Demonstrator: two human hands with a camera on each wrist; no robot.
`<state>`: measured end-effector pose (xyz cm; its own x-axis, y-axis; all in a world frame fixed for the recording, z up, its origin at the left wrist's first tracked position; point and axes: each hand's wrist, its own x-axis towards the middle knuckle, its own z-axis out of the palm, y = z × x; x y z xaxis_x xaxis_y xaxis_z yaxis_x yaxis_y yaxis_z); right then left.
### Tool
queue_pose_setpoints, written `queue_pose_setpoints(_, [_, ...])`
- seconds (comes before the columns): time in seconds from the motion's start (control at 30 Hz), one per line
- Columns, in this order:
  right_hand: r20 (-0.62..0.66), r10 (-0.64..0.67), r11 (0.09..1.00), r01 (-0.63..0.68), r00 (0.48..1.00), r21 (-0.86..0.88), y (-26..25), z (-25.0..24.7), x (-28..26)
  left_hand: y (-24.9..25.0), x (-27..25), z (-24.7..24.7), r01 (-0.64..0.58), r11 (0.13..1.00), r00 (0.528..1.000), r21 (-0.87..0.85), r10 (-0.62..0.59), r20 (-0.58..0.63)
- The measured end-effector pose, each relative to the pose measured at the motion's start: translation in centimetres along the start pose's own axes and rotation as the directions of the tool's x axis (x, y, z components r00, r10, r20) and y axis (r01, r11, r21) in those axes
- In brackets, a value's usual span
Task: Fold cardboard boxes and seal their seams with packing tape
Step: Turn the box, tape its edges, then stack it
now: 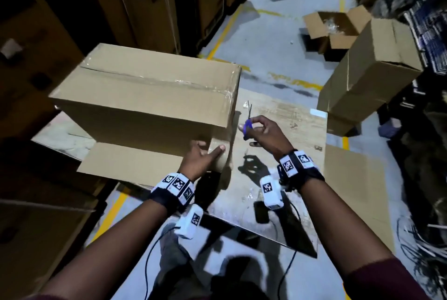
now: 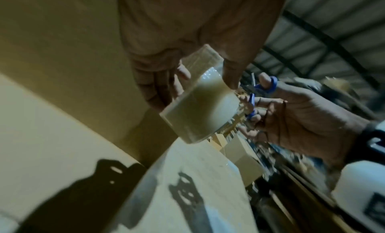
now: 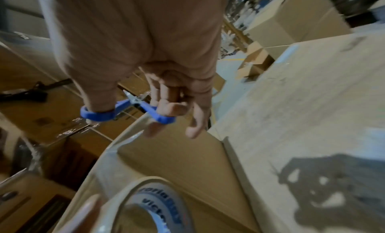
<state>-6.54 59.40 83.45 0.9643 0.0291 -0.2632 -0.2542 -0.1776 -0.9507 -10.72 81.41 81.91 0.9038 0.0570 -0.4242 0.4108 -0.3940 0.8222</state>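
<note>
A large cardboard box (image 1: 145, 96) lies on the wooden table (image 1: 278, 130), with clear tape along its top seam and down its right end. One flap (image 1: 130, 162) lies flat toward me. At the box's near right corner my left hand (image 1: 209, 147) grips a roll of packing tape (image 1: 219, 162) (image 2: 200, 111) (image 3: 150, 203). A strip of tape runs from the roll up to the box. Just right of that corner my right hand (image 1: 256, 128) (image 3: 166, 121) holds blue-handled scissors (image 1: 248, 128) (image 2: 264, 86) (image 3: 125, 111). Thumb and a finger are through the loops, and the blades point away from me.
Closed cardboard boxes (image 1: 370, 67) stand at the table's right. An open box (image 1: 333, 29) sits on the floor behind them. A flat cardboard sheet (image 1: 355, 191) leans at the table's near right. A small dark object (image 1: 261, 212) lies near the front edge. Tall cartons line the left.
</note>
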Motion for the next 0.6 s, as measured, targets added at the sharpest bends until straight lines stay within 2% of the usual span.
queue_pose_setpoints(0.1, [-0.065,0.012,0.985,-0.023,0.998,-0.172,-1.3,2.1,2.3,-0.1,1.4,1.1,0.126,0.964,0.992,-0.234,-0.117,0.051])
queue_pose_setpoints(0.17, [-0.093,0.032,0.98,-0.049,0.995,-0.193,-1.9,3.2,3.4,0.3,2.4,1.5,0.18,0.937,0.984,-0.299,-0.171,0.055])
queue_pose_setpoints(0.3, [-0.099,0.047,0.973,-0.068,0.994,-0.219,-2.8,3.6,4.0,0.8,4.2,1.4,0.188,0.957,0.982,-0.222,-0.187,0.029])
queue_pose_setpoints(0.43, [-0.106,-0.088,0.939,0.046,0.991,-0.341,-3.1,2.9,3.6,0.4,3.8,1.5,0.128,0.968,0.99,-0.217,-0.113,0.08])
queue_pose_setpoints(0.5, [0.023,-0.173,0.922,0.171,0.985,-0.347,-2.8,1.7,2.6,0.2,2.8,0.9,0.105,0.95,0.988,-0.295,-0.066,0.138])
queue_pose_setpoints(0.53, [0.118,-0.17,0.917,0.2,0.978,-0.345,-2.5,0.8,2.1,0.2,2.4,0.5,0.096,0.948,0.98,-0.305,-0.036,0.196])
queue_pose_setpoints(0.6, [0.307,-0.036,0.91,0.159,0.951,-0.383,-1.8,-1.4,0.9,0.3,1.8,-0.4,0.093,0.949,0.943,-0.301,0.013,0.332])
